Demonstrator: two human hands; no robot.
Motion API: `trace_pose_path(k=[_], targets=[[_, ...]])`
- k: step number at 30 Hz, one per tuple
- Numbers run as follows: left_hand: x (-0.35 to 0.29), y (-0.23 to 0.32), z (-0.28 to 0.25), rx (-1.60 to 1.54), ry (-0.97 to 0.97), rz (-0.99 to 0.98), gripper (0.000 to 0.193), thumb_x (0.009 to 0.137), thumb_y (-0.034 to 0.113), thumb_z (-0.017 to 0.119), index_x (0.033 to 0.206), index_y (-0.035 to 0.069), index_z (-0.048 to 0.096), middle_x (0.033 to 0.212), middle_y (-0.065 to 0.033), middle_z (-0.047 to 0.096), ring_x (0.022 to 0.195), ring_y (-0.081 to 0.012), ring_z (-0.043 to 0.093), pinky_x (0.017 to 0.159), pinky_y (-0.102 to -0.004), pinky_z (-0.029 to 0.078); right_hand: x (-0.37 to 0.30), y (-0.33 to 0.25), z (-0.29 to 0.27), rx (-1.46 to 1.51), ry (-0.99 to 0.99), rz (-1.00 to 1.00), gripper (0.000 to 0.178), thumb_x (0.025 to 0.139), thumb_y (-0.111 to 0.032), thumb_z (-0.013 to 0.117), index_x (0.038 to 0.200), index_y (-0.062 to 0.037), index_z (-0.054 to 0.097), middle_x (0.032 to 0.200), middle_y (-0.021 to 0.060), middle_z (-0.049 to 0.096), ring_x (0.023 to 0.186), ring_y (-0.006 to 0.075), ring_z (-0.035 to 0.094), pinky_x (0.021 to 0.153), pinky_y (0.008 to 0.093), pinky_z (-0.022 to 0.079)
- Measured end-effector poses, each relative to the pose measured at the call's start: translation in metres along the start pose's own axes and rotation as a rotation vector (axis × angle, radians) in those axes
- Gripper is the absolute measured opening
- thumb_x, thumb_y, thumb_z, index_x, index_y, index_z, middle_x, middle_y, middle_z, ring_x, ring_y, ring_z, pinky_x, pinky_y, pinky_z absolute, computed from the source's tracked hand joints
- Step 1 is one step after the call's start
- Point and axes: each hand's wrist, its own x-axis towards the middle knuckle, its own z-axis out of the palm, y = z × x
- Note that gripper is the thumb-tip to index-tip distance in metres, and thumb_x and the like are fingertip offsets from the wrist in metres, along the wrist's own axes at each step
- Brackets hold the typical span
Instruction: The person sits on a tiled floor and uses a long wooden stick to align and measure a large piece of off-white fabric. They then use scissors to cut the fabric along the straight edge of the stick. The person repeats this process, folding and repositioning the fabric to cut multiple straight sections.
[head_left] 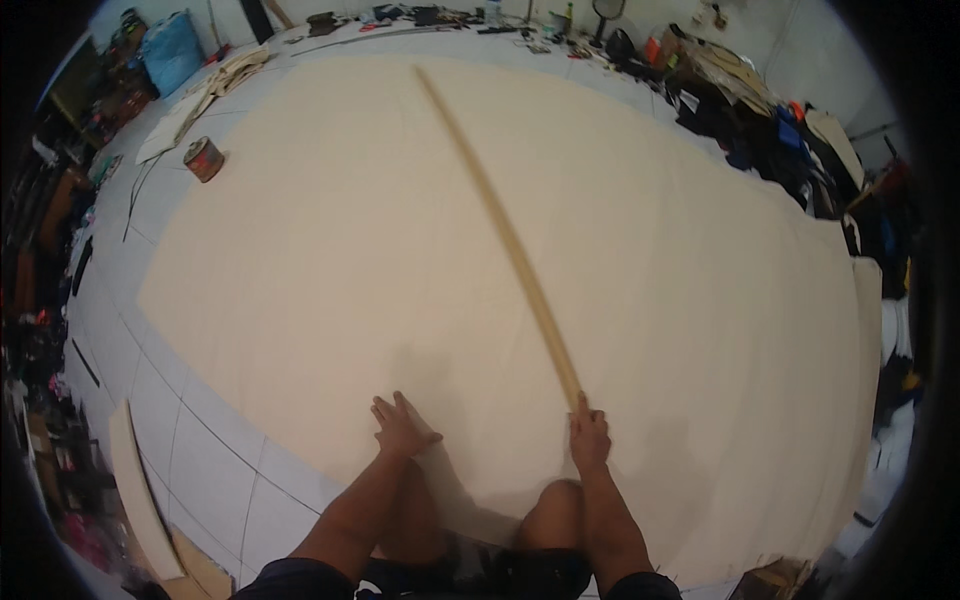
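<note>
A large sheet of cream cloth (330, 230) covers most of the white tiled floor, and I kneel or squat at its near edge. My right hand (590, 440) is closed around the near end of a long, thin wooden stick (512, 245). The stick slants away over the cloth to the upper left, its far end blurred near the cloth's far edge. To the left, my left hand (402, 428) rests on or just over the cloth with its fingers spread, holding nothing.
A reddish-brown tin can (204, 160) stands at the cloth's far left edge, near folded cream cloth (215, 90) and a blue bag (171, 55). Dark clothes and bundles (770, 150) crowd the right side. Small clutter lines the back wall. A cardboard box (775, 580) sits lower right.
</note>
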Motion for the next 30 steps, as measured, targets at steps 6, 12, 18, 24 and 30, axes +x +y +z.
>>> trace_pose_path(k=[6, 12, 18, 24, 30], targets=[[0.002, 0.001, 0.006, 0.017, 0.036, 0.079, 0.129, 0.061, 0.052, 0.089, 0.155, 0.002, 0.016, 0.157, -0.0342, 0.01, 0.147, -0.0493, 0.012, 0.113, -0.0569, 0.033, -0.112, 0.122, -0.021, 0.099, 0.074, 0.409, 0.059, 0.098, -0.03, 0.058, 0.153, -0.0277, 0.035, 0.106, 0.0185, 0.056, 0.092, 0.0368, 0.061, 0.077, 0.0475, 0.053], [-0.011, -0.126, -0.017, -0.221, 0.325, 0.345, 0.079, 0.082, 0.038, 0.077, 0.138, -0.007, 0.044, 0.14, -0.0295, 0.043, 0.134, -0.0429, 0.038, 0.113, -0.0475, 0.032, -0.182, 0.196, -0.023, 0.179, 0.134, 0.639, 0.061, 0.102, -0.031, 0.05, 0.157, -0.0265, 0.025, 0.103, 0.0235, 0.055, 0.091, 0.0409, 0.061, 0.08, 0.0498, 0.051], [-0.194, -0.369, 0.002, -0.194, 0.32, -0.129, 0.059, 0.078, 0.041, 0.078, 0.117, -0.002, 0.064, 0.121, -0.026, 0.06, 0.119, -0.0396, 0.053, 0.102, -0.0461, 0.044, -0.191, 0.221, -0.043, 0.209, 0.309, 0.575, 0.064, 0.101, -0.033, 0.052, 0.156, -0.0191, 0.025, 0.108, 0.0255, 0.058, 0.095, 0.0414, 0.062, 0.08, 0.05, 0.051], [-0.223, -0.553, 0.035, 0.268, 0.338, -0.357, 0.06, 0.094, 0.055, 0.05, 0.103, 0.0, 0.072, 0.107, -0.021, 0.07, 0.106, -0.0402, 0.064, 0.093, -0.0504, 0.049, -0.223, 0.17, -0.073, 0.279, 0.279, 0.462, 0.067, 0.097, -0.033, 0.058, 0.154, -0.0117, 0.03, 0.112, 0.0273, 0.066, 0.101, 0.0414, 0.065, 0.086, 0.0482, 0.051], [-0.153, -0.451, 0.034, -0.496, 0.591, -0.141, 0.058, 0.08, 0.042, 0.072, 0.111, -0.007, 0.067, 0.119, -0.0275, 0.065, 0.115, -0.0404, 0.061, 0.101, -0.0428, 0.047, -0.25, 0.135, -0.161, 0.171, 0.24, 0.274, 0.06, 0.097, -0.031, 0.059, 0.152, -0.0203, 0.036, 0.118, 0.0254, 0.065, 0.103, 0.0428, 0.065, 0.088, 0.0469, 0.052]])
